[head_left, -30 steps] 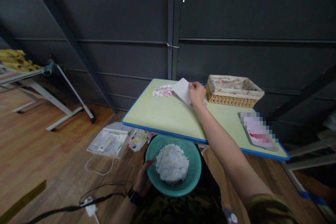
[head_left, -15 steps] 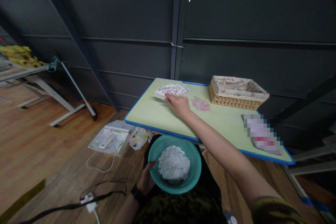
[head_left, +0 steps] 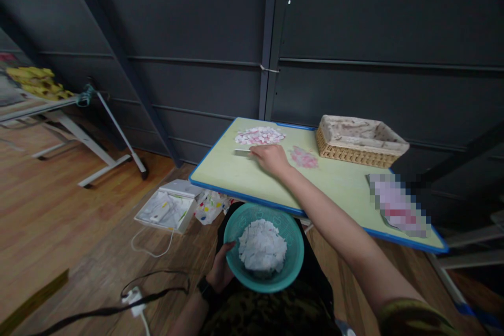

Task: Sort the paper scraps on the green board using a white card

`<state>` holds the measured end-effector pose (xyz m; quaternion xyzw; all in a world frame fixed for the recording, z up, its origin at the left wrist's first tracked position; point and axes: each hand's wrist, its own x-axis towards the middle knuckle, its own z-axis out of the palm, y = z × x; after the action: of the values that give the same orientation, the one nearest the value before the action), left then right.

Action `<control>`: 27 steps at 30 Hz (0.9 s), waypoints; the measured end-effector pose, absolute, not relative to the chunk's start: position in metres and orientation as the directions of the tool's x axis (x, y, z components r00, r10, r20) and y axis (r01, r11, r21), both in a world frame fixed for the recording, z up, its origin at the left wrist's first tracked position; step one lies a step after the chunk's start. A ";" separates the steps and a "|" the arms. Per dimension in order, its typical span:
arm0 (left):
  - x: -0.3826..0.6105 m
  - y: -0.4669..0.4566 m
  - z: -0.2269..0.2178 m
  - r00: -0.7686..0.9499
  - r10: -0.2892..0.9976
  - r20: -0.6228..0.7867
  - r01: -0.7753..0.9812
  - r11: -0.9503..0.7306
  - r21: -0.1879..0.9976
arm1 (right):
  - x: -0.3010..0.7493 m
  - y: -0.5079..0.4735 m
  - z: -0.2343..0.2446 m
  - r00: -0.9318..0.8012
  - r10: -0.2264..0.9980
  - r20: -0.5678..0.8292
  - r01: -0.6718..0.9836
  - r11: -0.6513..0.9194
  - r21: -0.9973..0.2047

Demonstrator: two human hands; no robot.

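Note:
My left hand [head_left: 221, 268] grips the left rim of a turquoise plastic basket [head_left: 293, 241] on my lap, its thumb over the edge. Small white paper scraps [head_left: 263, 247] are heaped inside it. Over the table, my right hand [head_left: 271, 158] pinches a thin white card [head_left: 242, 150], seen almost edge-on; whether it is paper or plastic I cannot tell. Just beyond the card lies a pile of white and pink paper pieces [head_left: 260, 135]. Right of the hand is a flatter pinkish patch of pieces [head_left: 304, 157].
The pale green tabletop [head_left: 220, 173] has a blue edge. A cloth-lined wicker basket [head_left: 356, 155] stands at its back right, near a blurred packet [head_left: 397, 207]. On the floor at left are an open white box [head_left: 167, 210], a plastic bag [head_left: 208, 207] and a power strip [head_left: 134, 299].
My right hand has drawn the card slightly back from the pile and turned it nearly edge-on. The left hand keeps its hold on the basket. The view has shifted a little.

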<state>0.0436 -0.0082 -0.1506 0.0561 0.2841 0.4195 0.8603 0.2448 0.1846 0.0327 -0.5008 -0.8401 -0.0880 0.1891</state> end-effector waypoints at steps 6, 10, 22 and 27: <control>0.044 -0.009 -0.149 0.469 0.761 -0.449 -0.697 0.631 0.340 | 0.275 0.191 0.050 -0.270 0.851 0.452 0.921 0.364 -0.135; 0.044 -0.009 -0.147 0.475 0.770 -0.426 -0.708 0.622 0.335 | 0.293 0.200 0.053 -0.092 0.859 0.504 0.950 0.228 -0.215; 0.045 -0.008 -0.147 0.492 0.776 -0.395 -0.711 0.620 0.332 | 0.294 0.204 0.043 -0.084 0.873 0.481 0.959 0.202 -0.198; 0.045 -0.009 -0.146 0.477 0.767 -0.429 -0.704 0.626 0.336 | 0.292 0.202 0.046 -0.113 0.887 0.447 0.966 0.203 -0.159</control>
<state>0.0450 -0.0087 -0.1457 0.0569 0.2785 0.4288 0.8575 0.2924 0.2020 0.0455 -0.6252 -0.7411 -0.0861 0.2290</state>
